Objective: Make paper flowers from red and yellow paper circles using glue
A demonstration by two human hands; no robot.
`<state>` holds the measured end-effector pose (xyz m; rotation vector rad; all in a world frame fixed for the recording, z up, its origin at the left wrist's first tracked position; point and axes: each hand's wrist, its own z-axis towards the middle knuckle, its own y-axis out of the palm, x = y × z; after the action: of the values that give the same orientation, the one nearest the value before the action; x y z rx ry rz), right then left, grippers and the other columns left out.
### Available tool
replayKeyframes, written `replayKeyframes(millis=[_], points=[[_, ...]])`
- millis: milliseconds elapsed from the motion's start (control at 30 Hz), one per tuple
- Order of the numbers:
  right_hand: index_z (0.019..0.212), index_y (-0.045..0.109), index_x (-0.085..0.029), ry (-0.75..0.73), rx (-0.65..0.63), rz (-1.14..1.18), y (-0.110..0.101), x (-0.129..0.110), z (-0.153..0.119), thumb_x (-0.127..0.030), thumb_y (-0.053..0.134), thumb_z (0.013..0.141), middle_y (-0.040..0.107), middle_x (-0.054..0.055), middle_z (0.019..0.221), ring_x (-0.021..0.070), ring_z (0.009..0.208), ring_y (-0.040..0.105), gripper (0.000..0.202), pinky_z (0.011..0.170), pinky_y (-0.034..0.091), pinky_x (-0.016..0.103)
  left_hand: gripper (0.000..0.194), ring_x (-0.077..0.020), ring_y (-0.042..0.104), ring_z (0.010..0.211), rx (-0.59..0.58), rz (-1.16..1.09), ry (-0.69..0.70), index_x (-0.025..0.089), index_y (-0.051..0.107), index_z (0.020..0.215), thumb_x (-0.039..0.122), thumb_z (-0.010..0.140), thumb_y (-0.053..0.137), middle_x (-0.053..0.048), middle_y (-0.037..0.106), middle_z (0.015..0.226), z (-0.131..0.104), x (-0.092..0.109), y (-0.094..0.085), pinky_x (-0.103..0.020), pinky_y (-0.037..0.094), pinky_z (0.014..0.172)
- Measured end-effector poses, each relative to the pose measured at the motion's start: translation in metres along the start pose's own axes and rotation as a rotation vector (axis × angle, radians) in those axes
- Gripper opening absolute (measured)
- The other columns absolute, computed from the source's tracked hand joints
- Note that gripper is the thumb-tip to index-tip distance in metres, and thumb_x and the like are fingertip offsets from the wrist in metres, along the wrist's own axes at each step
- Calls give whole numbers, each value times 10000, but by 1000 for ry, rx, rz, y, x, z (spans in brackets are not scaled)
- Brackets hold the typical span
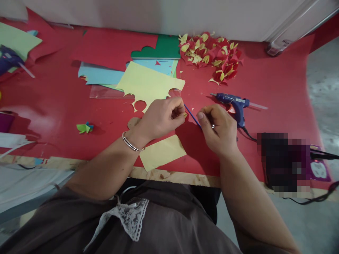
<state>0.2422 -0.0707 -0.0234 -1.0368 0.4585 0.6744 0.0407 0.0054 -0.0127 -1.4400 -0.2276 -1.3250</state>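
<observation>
My left hand (169, 114) is closed in a pinch, with a small yellow piece (185, 115) showing at its fingertips. Close by on the right, my right hand (218, 128) has thumb and fingers pressed together; what it holds, if anything, is hidden. A thin blue stick (192, 115) slants between the two hands, its ends near the fingers of each. Below my left hand lies a yellow paper rectangle (162, 152). Beyond it is a larger yellow sheet (148, 83) with round cutouts. A brown disc (134, 122) is partly covered by my left wrist.
A blue glue gun (235, 103) lies right of my right hand, its cord running right. Red and yellow paper scraps (212, 56) are heaped at the back. A green paper piece (84, 127) sits left. Another glue gun (9, 60) is at the far left.
</observation>
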Motion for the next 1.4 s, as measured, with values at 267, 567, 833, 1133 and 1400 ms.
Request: replayKeyframes(millis=[267,567,833,1133,1400], points=[[830,571,-264,126,180,21,-3,11,-1,-441,574,1078,490,-37,626,160,540,457,304,563,375,351,132,-133,673,724,171,-48,-15,215,621,847,98,886,666,3,728,818,3,-3,-2,-274,547,688],[796,613,-255,218,357,-77,-9,37,4,-399,656,1015,524,-49,611,155,527,484,265,542,368,318,173,-149,734,775,299,-208,-111,235,577,917,326,1044,651,-30,735,848,13,-24,-1,-268,590,636],[858,708,-245,307,383,-104,-15,48,7,-380,716,958,676,-9,727,180,623,597,168,638,443,342,129,-154,736,817,350,-276,-119,242,594,990,337,1063,642,-43,757,904,12,-25,1,-288,599,680],[901,741,-218,219,355,14,-11,38,5,-368,755,944,687,5,761,158,620,564,157,597,426,319,80,-146,706,887,209,-150,17,224,616,970,234,1040,652,-39,745,978,2,-2,9,-270,568,745],[1109,763,-238,75,4,137,-5,8,1,-449,762,979,698,1,840,121,606,563,247,566,448,283,72,-155,718,891,125,-65,109,203,624,972,150,1020,631,-28,764,965,-1,4,15,-288,566,823]])
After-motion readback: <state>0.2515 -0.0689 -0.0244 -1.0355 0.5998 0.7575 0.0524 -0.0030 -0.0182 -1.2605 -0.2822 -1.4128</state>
